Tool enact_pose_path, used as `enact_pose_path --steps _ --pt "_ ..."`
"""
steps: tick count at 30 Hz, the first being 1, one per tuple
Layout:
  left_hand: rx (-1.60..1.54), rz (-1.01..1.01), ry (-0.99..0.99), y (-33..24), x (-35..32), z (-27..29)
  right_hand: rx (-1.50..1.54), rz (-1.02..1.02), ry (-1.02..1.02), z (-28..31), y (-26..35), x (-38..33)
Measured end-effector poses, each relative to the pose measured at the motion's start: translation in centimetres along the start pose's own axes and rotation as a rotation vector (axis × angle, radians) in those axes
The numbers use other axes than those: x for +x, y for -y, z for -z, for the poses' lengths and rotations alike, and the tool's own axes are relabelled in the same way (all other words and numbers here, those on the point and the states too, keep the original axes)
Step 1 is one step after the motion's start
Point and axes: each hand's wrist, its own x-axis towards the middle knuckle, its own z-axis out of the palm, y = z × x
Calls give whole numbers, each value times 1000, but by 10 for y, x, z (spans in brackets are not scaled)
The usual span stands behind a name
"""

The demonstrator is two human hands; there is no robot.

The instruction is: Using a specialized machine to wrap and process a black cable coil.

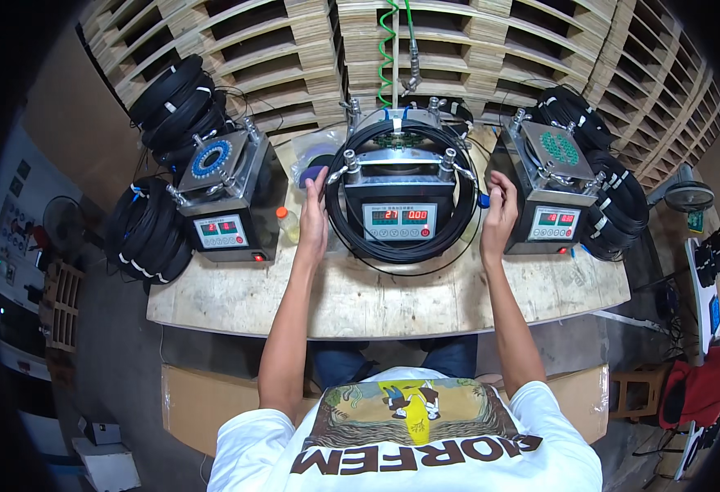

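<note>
A large coil of black cable stands upright around the front of the middle test machine, whose lit display panel shows through the ring. My left hand grips the coil's left side, fingers pointing up along it; its thumb is mostly hidden. On the other side, my right hand is closed with bent fingers, pinching a small blue connector just beside the coil's right edge. Behind my left fingers lies a purple round thing. A thin loose loop of cable hangs below the coil on the wooden tabletop.
Similar machines flank it, one with a blue ring of sockets, one with green sockets. Black cable coils are stacked at both sides. An orange-capped bottle stands left. A green spiral hose hangs before wooden pallets.
</note>
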Motion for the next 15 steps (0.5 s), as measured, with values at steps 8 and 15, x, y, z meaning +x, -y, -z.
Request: enact_pose_path --steps 8,15 --pt "290 -167 -94 2 9 -14 169 -150 33 -31 -14 9" --pt "848 -593 -290 7 13 2 -134 73 72 -20 2 17"
